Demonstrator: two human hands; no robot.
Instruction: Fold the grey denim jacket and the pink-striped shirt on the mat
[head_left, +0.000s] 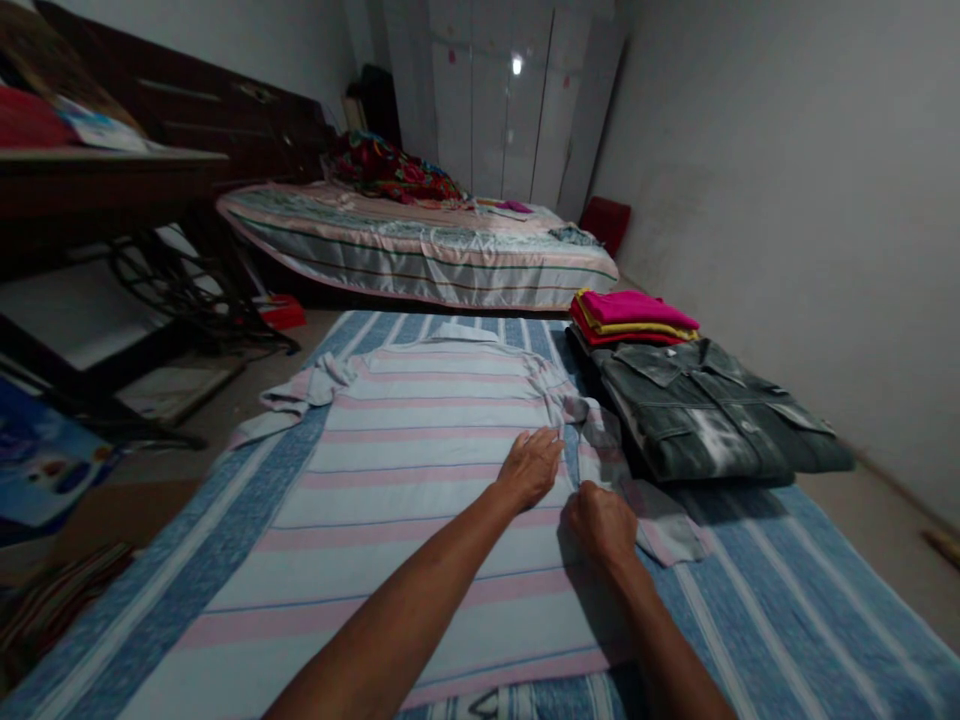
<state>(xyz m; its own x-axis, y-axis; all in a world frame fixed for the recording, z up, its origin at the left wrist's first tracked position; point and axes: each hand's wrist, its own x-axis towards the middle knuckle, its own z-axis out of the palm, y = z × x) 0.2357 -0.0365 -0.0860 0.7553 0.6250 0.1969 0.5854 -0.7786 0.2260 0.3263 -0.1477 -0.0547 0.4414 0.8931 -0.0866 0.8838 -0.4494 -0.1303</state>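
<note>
A long-sleeved white shirt (427, 440) with pink and thin blue stripes lies spread out, its collar at the far end. My left hand (531, 467) rests on the shirt near its right side, fingers stretched out and lying flat. Close beside it, my right hand (604, 522) is closed at the shirt's right side edge, pinching the fabric by the sleeve. The right sleeve (664, 520) runs out past my right hand. On the other side, the left sleeve (300, 395) lies crumpled outward.
Under the shirt is a blue and white striped cloth (757, 560). A folded dark green jacket (712, 415) lies to the right, with folded pink, yellow and red clothes (634, 315) behind it. A bed (420, 255) stands beyond; a sewing-machine table (112, 165) is left.
</note>
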